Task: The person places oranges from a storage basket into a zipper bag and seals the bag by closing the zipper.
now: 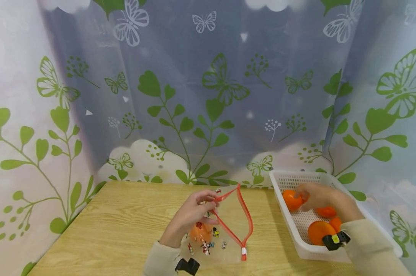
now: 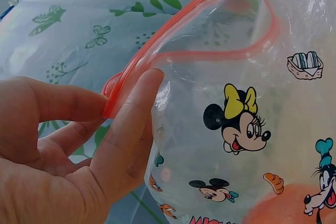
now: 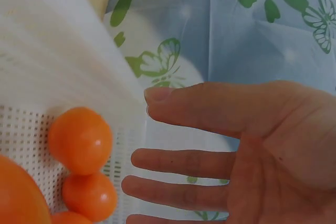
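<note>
Red-edged clear bag gapes on the wooden table, 1 orange fruit inside, left hand pinching the bag's rim! Right hand, fingers straight, gripping nothing, hovers by 4 more fruits in the white basket.

The work surface is a table with a light wood-grain finish, the grain running lengthwise. The far edge is straight. A white plastic basket, rectangular with rounded corners and perforated walls and base, stands upright on the right side. Left of the basket, apart from it, a clear printed zip bag with a red closure is positioned over the middle section. Full contact between bag and tabletop cannot be confirmed.
</note>
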Motion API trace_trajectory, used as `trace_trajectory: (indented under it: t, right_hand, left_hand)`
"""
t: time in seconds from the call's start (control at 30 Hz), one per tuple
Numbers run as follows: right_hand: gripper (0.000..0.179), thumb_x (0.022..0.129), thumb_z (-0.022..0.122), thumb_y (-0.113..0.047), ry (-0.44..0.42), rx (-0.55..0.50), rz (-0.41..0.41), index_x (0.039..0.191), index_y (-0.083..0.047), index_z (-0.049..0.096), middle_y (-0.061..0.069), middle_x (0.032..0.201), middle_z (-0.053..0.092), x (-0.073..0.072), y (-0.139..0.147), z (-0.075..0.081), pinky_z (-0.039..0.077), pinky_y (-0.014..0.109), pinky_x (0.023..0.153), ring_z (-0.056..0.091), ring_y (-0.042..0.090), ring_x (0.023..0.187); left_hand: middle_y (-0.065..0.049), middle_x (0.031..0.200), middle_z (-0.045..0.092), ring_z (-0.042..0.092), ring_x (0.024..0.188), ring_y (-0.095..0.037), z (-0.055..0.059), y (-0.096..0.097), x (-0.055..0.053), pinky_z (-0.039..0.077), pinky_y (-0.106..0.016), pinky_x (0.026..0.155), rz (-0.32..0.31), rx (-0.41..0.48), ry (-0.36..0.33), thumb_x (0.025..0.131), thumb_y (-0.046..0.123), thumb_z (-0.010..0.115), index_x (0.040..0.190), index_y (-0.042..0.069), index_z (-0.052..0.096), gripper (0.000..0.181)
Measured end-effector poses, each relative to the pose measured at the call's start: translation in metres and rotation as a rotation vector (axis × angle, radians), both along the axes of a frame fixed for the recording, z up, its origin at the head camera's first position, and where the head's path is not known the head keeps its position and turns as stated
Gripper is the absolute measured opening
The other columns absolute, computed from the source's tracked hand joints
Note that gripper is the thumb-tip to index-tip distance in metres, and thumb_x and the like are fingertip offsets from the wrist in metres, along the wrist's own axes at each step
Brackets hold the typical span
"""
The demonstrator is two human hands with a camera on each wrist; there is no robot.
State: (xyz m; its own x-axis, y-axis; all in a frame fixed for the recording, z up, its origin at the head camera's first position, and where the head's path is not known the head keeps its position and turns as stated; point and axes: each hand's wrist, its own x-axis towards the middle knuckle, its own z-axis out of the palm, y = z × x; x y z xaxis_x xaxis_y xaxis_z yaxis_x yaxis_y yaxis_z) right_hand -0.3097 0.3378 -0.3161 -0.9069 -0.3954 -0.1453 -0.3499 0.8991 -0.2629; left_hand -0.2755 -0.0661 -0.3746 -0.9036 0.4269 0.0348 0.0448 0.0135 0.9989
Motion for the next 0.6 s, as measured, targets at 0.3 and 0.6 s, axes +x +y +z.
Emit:
trace_trajectory:
  t: [0.3, 0.6]
  right_hand:
    - [0.036, 0.084, 0.083, -0.012, -0.096, 0.081, -0.078, 0.117, -0.004, 0.069, 0.018, 0.113, 0.066, -0.004, 0.008, -0.001, 0.057, 0.04, 0.076, 0.06, 0.026, 0.092]
    - [0.046, 0.083, 0.085, -0.017, -0.247, 0.088, -0.259, 0.126, -0.01, 0.069, 0.023, 0.134, 0.061, -0.005, 0.012, -0.014, 0.059, 0.055, 0.088, 0.059, 0.041, 0.114]
  left_hand:
    - [-0.013, 0.117, 0.062, 0.063, 0.088, -0.017, -0.001, 0.0, 0.0, 0.068, -0.034, 0.073, 0.002, 0.003, 0.01, 0.106, 0.004, 0.053, 0.129, 0.003, 0.064, 0.026]
    - [-0.014, 0.118, 0.061, 0.062, 0.089, -0.018, -0.001, -0.001, 0.0, 0.068, -0.035, 0.074, -0.003, -0.001, 0.011, 0.106, 0.003, 0.052, 0.128, 0.003, 0.065, 0.026]
